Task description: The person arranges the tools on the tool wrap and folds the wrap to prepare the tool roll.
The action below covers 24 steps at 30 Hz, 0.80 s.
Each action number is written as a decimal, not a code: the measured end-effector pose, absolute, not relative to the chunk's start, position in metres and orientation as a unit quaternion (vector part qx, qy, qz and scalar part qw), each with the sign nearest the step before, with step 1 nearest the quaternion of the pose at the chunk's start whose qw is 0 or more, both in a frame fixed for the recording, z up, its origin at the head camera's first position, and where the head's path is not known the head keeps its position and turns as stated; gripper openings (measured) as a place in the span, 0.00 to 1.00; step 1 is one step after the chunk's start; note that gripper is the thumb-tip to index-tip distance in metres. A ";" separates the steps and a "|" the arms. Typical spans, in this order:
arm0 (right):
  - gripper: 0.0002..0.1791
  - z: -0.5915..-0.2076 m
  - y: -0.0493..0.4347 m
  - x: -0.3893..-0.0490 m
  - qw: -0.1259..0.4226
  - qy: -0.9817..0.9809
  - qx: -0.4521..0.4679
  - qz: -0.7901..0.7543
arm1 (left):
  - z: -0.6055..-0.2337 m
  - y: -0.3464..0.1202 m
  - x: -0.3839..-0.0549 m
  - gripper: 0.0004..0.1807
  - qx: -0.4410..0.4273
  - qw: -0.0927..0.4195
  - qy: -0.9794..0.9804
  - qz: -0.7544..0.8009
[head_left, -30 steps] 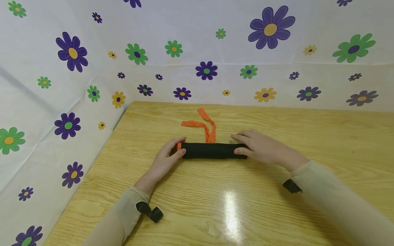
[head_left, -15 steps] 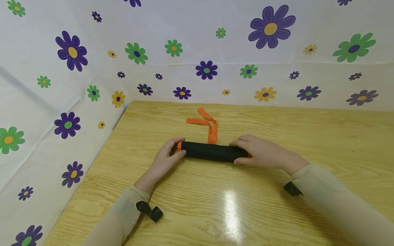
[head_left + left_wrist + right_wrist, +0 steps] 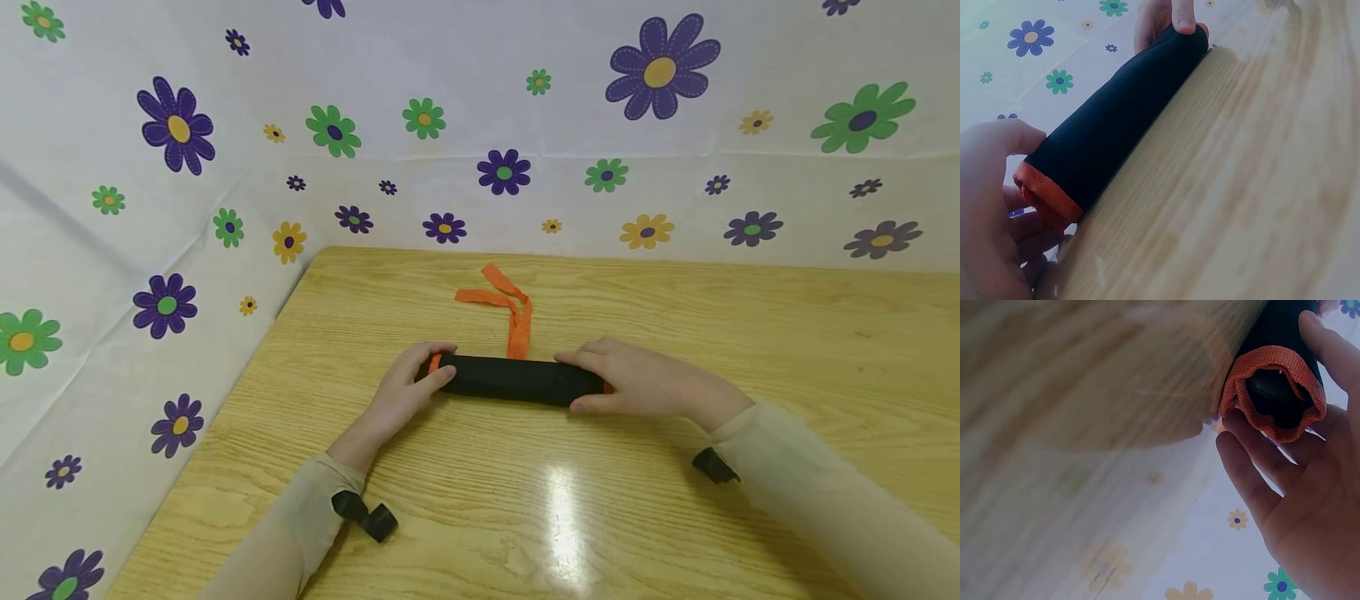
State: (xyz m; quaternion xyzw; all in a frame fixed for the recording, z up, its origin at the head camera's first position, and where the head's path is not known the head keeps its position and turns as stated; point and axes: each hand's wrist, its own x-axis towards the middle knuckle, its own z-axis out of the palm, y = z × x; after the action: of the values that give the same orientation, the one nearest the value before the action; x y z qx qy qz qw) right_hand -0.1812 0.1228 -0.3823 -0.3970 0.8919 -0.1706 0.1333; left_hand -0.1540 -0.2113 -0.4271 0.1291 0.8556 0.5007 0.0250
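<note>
A black fabric roll with orange edging lies crosswise on the table, rolled into a tube. My left hand grips its left end, thumb on the near side and fingers at the far side. At the other end my right hand holds it the same way, thumb low and fingers over the back. Two orange ties trail from its far side onto the wood. The right wrist view looks into the open end, where orange trim rings dark layers. Orange binding shows at the left end in the left wrist view.
The pale wooden table carries a bright light reflection near its front. A white flower-print sheet rises behind the table and along its left side. Black straps are on the wrists.
The roll has shifted slightly toward me, its right end first, and now slants a little. My right fingers have closed further round it. The orange ties have slid slightly right.
</note>
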 end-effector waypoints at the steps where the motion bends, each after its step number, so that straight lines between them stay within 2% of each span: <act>1: 0.41 -0.382 0.123 -0.181 0.136 0.892 -0.394 -0.172 | -0.427 -0.211 -0.154 0.22 0.128 0.026 0.856 0.500; 24: 0.43 -0.378 0.139 -0.175 0.145 0.894 -0.366 -0.216 | -0.430 -0.213 -0.154 0.21 0.120 0.038 0.842 0.524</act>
State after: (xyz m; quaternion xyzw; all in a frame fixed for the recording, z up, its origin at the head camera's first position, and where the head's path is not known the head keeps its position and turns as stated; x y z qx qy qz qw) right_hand -0.1753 0.1385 -0.3781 -0.3656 0.8936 -0.2164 0.1451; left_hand -0.1538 -0.2133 -0.4296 0.1204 0.8423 0.5239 0.0385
